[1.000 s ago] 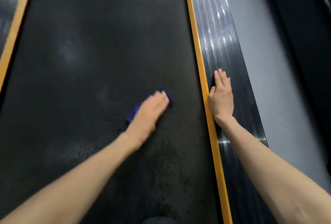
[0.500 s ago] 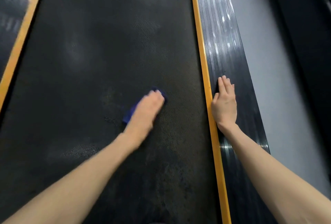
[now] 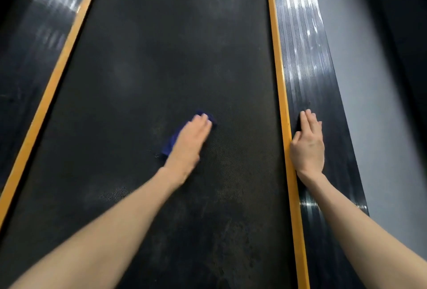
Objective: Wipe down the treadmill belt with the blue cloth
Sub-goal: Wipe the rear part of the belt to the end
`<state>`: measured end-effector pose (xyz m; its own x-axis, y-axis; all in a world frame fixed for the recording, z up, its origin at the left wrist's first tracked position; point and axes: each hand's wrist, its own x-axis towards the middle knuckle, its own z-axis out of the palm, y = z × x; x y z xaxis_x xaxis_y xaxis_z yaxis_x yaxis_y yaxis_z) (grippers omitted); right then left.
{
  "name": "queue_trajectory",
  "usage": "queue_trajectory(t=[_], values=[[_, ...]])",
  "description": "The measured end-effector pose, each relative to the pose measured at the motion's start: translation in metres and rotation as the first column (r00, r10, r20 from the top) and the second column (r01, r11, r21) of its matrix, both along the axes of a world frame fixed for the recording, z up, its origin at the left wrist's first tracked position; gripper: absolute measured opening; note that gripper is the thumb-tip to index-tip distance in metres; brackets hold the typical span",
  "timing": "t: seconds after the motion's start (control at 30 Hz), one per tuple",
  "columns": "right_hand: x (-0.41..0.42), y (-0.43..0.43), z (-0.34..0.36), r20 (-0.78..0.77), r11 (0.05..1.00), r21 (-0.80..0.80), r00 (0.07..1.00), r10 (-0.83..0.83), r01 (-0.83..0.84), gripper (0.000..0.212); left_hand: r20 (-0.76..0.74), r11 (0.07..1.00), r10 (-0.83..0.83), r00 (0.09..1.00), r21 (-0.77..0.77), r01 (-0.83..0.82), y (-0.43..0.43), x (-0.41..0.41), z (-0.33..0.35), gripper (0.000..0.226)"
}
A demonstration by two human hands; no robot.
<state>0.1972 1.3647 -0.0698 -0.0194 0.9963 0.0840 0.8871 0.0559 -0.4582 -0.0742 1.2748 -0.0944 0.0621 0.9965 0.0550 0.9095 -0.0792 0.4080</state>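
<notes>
The black textured treadmill belt (image 3: 143,81) fills the middle of the view. My left hand (image 3: 189,141) lies flat on the blue cloth (image 3: 169,144), pressing it onto the belt a little right of centre. Only the cloth's left edge and a tip past my fingertips show; the hand covers the remainder. My right hand (image 3: 308,143) rests flat, fingers straight, on the ribbed black right side rail (image 3: 307,69), its thumb against the yellow edge strip (image 3: 278,69).
A second yellow strip (image 3: 53,81) and a glossy black left side rail (image 3: 30,53) border the belt on the left. Grey floor (image 3: 374,104) lies beyond the right rail. Dusty marks show on the near part of the belt.
My left hand has slid the cloth a short way to the left and away from me along the belt. The right hand stays on the rail; the camera view has shifted slightly.
</notes>
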Motion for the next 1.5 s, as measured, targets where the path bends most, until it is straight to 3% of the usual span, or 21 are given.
queue_trajectory(t=[0.07, 0.13, 0.17, 0.23, 0.3, 0.43, 0.5, 0.57, 0.63, 0.7, 0.73, 0.8, 0.87, 0.97, 1.03, 1.13, 1.27, 1.3, 1.37, 1.43, 1.5], values=[[0.001, -0.001, 0.002, -0.001, 1.000, -0.005, 1.000, 0.007, -0.007, 0.050, -0.006, 0.958, -0.287, 0.958, 0.021, 0.287, -0.016, 0.033, -0.007, 0.087], [0.003, -0.002, 0.003, -0.005, 1.000, -0.007, 1.000, 0.025, -0.025, 0.050, -0.038, 0.933, -0.352, 0.935, 0.066, 0.353, -0.011, 0.023, -0.006, 0.077], [0.004, -0.002, 0.003, -0.004, 0.999, -0.008, 0.999, 0.034, -0.034, 0.050, -0.054, 0.959, -0.265, 0.963, 0.092, 0.269, -0.003, 0.007, -0.006, 0.076], [0.004, -0.001, 0.003, -0.006, 0.999, -0.008, 0.999, 0.032, -0.032, 0.050, 0.008, 0.994, 0.090, 0.996, 0.069, -0.091, 0.008, -0.037, -0.001, 0.080], [0.003, 0.000, 0.000, -0.017, 1.000, -0.007, 1.000, 0.011, -0.011, 0.050, 0.020, 0.919, 0.393, 0.919, 0.021, -0.393, 0.003, -0.078, 0.005, 0.080], [0.001, 0.000, -0.002, -0.028, 1.000, -0.005, 0.999, -0.022, 0.022, 0.050, 0.040, 0.839, 0.537, 0.843, 0.075, -0.539, -0.013, -0.072, 0.005, 0.067], [0.001, 0.001, -0.002, -0.022, 1.000, -0.003, 1.000, -0.022, 0.022, 0.050, 0.065, 0.906, 0.401, 0.914, 0.119, -0.406, -0.016, -0.015, -0.002, 0.065], [0.001, 0.002, -0.002, -0.019, 1.000, 0.001, 1.000, -0.013, 0.013, 0.049, 0.067, 0.981, 0.123, 0.990, 0.146, -0.131, -0.026, 0.051, -0.005, 0.062], [0.002, 0.003, -0.001, -0.012, 1.000, 0.002, 1.000, 0.001, -0.001, 0.049, 0.090, 0.991, -0.090, 0.992, 0.109, 0.080, -0.036, 0.084, -0.004, 0.067], [0.005, 0.002, -0.001, -0.006, 1.000, 0.002, 1.000, 0.006, -0.006, 0.049, 0.025, 0.975, -0.180, 0.983, 0.138, 0.175, -0.031, 0.067, -0.005, 0.070], [0.006, 0.001, -0.001, -0.005, 1.000, -0.002, 1.000, 0.010, -0.010, 0.049, 0.010, 0.983, -0.129, 0.992, 0.134, 0.127, -0.029, 0.047, -0.005, 0.071], [0.005, 0.000, 0.000, -0.014, 1.000, -0.008, 1.000, 0.019, -0.019, 0.050, 0.063, 0.980, 0.179, 0.982, 0.072, -0.184, -0.032, -0.006, -0.001, 0.082], [0.002, 0.000, 0.000, -0.009, 1.000, -0.006, 1.000, 0.008, -0.008, 0.050, 0.061, 0.884, 0.464, 0.884, 0.036, -0.466, -0.048, -0.054, -0.001, 0.088], [-0.001, 0.000, 0.000, -0.002, 1.000, -0.002, 1.000, -0.010, 0.010, 0.050, 0.023, 0.782, 0.620, 0.784, 0.054, -0.620, -0.074, -0.063, -0.004, 0.074], [-0.001, 0.000, 0.000, -0.003, 1.000, -0.007, 1.000, -0.014, 0.014, 0.050, -0.037, 0.826, 0.562, 0.827, 0.090, -0.557, -0.077, -0.030, -0.006, 0.070], [0.000, 0.000, 0.001, 0.008, 1.000, -0.016, 1.000, -0.011, 0.011, 0.050, -0.090, 0.977, 0.205, 0.975, 0.075, -0.198, -0.078, 0.040, -0.012, 0.072], [0.004, 0.000, 0.000, 0.006, 1.000, -0.017, 1.000, 0.010, -0.010, 0.050, -0.116, 0.976, -0.170, 0.979, 0.118, 0.183, -0.074, 0.054, -0.005, 0.065], [0.005, 0.000, 0.000, -0.001, 1.000, -0.026, 1.000, 0.006, -0.006, 0.050, -0.134, 0.979, -0.148, 0.980, 0.124, 0.164, -0.072, 0.037, -0.003, 0.064], [0.005, 0.000, -0.001, -0.005, 0.999, -0.040, 1.000, 0.000, 0.000, 0.050, -0.066, 0.987, 0.122, 0.990, 0.114, -0.114, -0.069, -0.012, -0.002, 0.074], [0.002, 0.000, -0.001, 0.009, 1.000, -0.027, 1.000, -0.003, 0.004, 0.050, -0.015, 0.859, 0.507, 0.862, 0.090, -0.503, -0.075, -0.061, -0.006, 0.079], [0.001, 0.002, -0.002, 0.012, 1.000, -0.014, 1.000, -0.015, 0.015, 0.049, -0.003, 0.713, 0.701, 0.713, 0.043, -0.700, -0.078, -0.068, -0.007, 0.077]])
